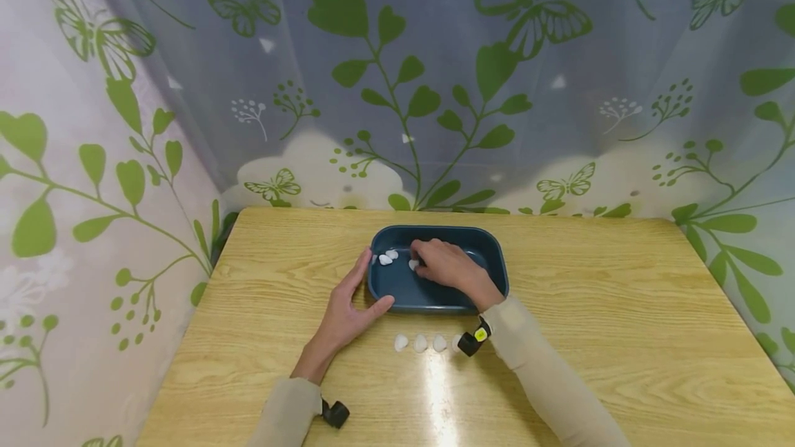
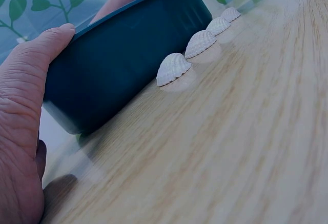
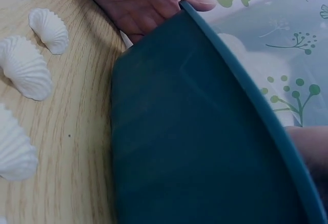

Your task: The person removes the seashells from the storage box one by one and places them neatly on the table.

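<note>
A dark blue rectangular tub [image 1: 437, 308] stands on the wooden table. My right hand [image 1: 450, 267] reaches over its near wall; thumb and fingers pinch a white seashell [image 1: 413, 265] inside. At the tub's left end, my left hand [image 1: 348, 309] rests spread, fingers along the outer side and thumb at the near rim. The left wrist view shows that thumb [image 2: 51, 42] against the tub's edge. More white shells [image 1: 386, 259] lie in the tub's left part. In front of it stretches a row of several ribbed white shells [image 1: 421, 343], the rightmost partly hidden by the right wrist camera.
The wood-grain table [image 1: 596, 295] extends to both sides of the tub. Behind it hangs a curtain [image 1: 435, 123] printed with green leaves and butterflies. A black camera [image 1: 470, 344] sits on the right wrist, another camera [image 1: 336, 414] on the left.
</note>
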A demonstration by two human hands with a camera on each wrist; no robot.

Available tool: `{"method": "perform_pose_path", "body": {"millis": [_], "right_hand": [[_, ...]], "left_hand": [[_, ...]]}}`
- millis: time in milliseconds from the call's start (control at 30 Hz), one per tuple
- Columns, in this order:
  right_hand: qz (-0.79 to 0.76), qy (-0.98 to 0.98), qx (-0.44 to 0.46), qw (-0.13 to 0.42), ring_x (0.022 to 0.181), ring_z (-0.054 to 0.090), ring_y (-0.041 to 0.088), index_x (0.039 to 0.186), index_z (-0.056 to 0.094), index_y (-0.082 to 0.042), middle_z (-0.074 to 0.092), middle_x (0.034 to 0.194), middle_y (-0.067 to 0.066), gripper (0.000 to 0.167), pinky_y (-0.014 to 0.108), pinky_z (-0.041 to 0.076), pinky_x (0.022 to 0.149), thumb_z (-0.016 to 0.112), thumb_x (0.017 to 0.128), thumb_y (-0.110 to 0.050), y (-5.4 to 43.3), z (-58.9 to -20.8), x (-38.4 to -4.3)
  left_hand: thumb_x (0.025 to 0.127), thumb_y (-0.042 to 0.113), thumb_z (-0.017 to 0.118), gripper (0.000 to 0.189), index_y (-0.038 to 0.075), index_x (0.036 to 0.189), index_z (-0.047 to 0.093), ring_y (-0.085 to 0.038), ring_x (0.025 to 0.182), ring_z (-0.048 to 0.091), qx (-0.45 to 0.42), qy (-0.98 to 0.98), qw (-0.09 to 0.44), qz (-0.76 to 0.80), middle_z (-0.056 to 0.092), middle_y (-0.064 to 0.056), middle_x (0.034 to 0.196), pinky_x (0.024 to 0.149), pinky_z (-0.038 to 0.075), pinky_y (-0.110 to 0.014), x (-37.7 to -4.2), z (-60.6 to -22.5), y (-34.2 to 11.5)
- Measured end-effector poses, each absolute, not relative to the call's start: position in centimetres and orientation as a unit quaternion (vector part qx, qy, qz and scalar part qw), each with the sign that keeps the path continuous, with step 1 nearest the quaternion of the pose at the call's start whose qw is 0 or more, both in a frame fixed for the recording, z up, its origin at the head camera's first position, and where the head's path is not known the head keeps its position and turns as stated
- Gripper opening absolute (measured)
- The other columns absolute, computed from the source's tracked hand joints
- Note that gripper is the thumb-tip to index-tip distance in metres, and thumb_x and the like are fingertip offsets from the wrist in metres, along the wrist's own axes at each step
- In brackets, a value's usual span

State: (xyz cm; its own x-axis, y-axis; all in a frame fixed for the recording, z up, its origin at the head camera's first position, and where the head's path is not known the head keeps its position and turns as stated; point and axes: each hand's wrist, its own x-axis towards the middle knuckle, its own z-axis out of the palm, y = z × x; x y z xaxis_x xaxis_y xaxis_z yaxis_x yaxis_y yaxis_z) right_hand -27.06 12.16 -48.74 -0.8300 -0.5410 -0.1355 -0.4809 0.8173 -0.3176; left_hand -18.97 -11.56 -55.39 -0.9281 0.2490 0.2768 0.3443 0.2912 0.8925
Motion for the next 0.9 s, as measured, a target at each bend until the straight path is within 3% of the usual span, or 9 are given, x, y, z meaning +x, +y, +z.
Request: {"method": "perform_pose_path", "body": {"millis": [133,233,433,633,900], "right_hand": [[-0.135,0.945,-0.269,0.125,0.072,0.058,0.014,0.109,0.067,-0.011,0.064,0.088,0.000,0.015,0.033,0.051,0.063,0.072,0.101,-0.023,12.2,-48.5,-26.8],[-0.140,0.942,-0.273,0.136,0.074,0.059,0.014,0.115,0.066,-0.010,0.066,0.093,0.001,0.019,0.033,0.052,0.065,0.072,0.101,-0.022,12.3,-48.4,-26.6],[-0.146,0.935,-0.289,0.144,0.078,0.060,0.013,0.123,0.067,-0.010,0.070,0.105,0.004,0.023,0.034,0.054,0.069,0.071,0.102,-0.018,12.6,-48.5,-26.3],[-0.139,0.937,-0.290,0.138,0.078,0.060,0.012,0.116,0.069,-0.008,0.071,0.102,0.003,0.019,0.033,0.055,0.072,0.073,0.101,-0.020,13.2,-48.4,-26.0],[-0.147,0.933,-0.295,0.143,0.072,0.057,0.011,0.111,0.069,-0.009,0.069,0.095,0.000,0.014,0.031,0.052,0.067,0.073,0.100,-0.017,13.6,-48.6,-25.6]], "left_hand": [[0.093,0.015,0.081,0.094,0.010,0.167,0.023,-0.024,0.159,0.021,-0.181,-0.802,0.038,-0.568,0.024,-0.009,0.172,0.127,0.022,-0.054,-18.4,-54.0,-11.3],[0.093,0.014,0.080,0.091,0.004,0.165,0.025,-0.030,0.158,0.022,-0.184,-0.800,0.035,-0.570,0.026,-0.017,0.170,0.127,0.023,-0.054,-17.7,-52.1,-11.2],[0.093,0.014,0.080,0.090,0.003,0.165,0.026,-0.027,0.158,0.023,-0.185,-0.795,0.034,-0.577,0.027,-0.016,0.170,0.126,0.023,-0.055,-17.4,-51.4,-11.1],[0.093,0.013,0.080,0.090,0.003,0.165,0.027,-0.028,0.158,0.023,-0.185,-0.795,0.037,-0.576,0.027,-0.018,0.170,0.126,0.023,-0.055,-17.4,-51.5,-11.1],[0.093,0.013,0.080,0.090,0.003,0.165,0.027,-0.027,0.158,0.023,-0.181,-0.796,0.034,-0.576,0.026,-0.012,0.171,0.127,0.023,-0.053,-17.3,-51.3,-11.0]]}}
